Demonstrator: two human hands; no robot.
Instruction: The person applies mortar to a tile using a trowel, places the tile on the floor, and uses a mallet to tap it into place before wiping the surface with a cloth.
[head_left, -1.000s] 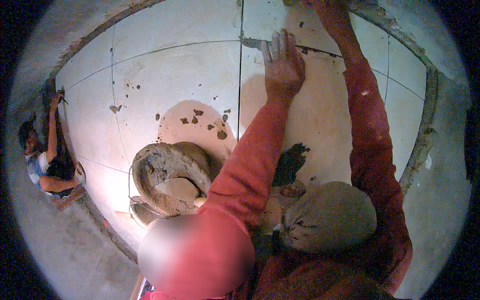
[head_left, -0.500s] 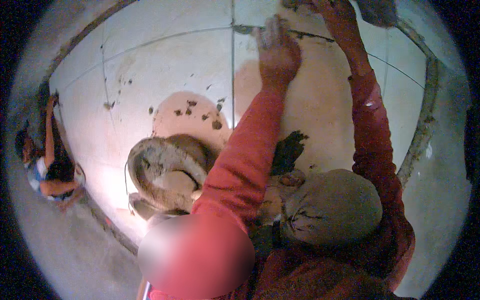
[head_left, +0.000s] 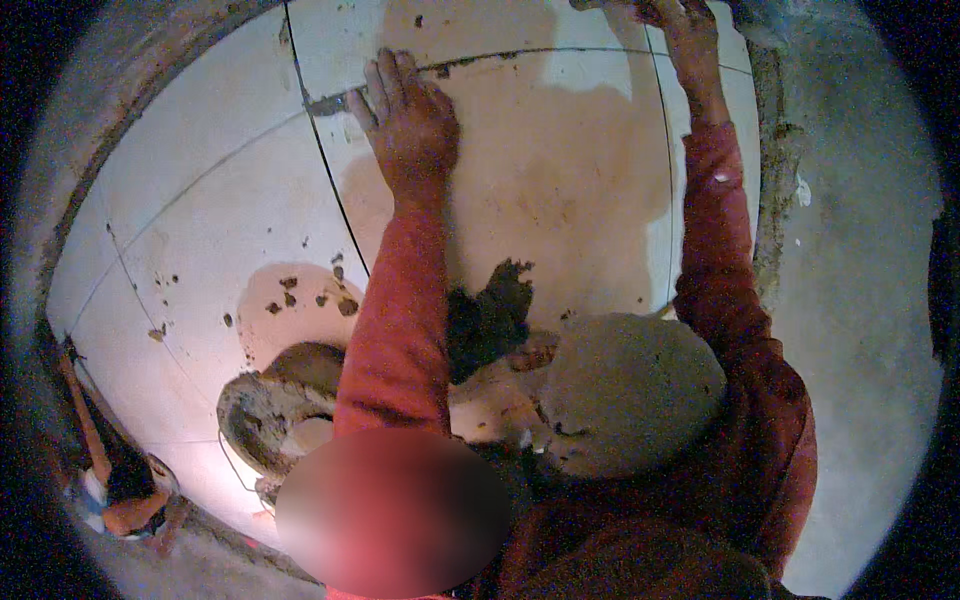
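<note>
My left hand (head_left: 415,130) lies flat, fingers spread, on a large pale floor tile (head_left: 570,200), just right of a dark tile joint. Its fingertips reach the long cross joint, where dark filler shows. At the upper edge, my right hand (head_left: 683,18) has its fingers curled around something dark that the picture's edge cuts off; its kind cannot be made out. Both forearms are in red sleeves. Between the left forearm and my grey-clad knee (head_left: 640,390) is a dark jagged patch (head_left: 490,315), perhaps mortar.
A mortar-caked bucket (head_left: 270,415) stands left of my left forearm, partly hidden. Dark crumbs (head_left: 290,290) lie scattered on the tiles behind it. Another person (head_left: 125,490) is at the far left edge. Rough grey floor (head_left: 850,300) borders the tiles on the right.
The view has shifted rightward, so tiles and bucket appear farther left. My left hand stays near the same joint, its fingers now more clearly spread. My right hand has moved right across the tiles.
</note>
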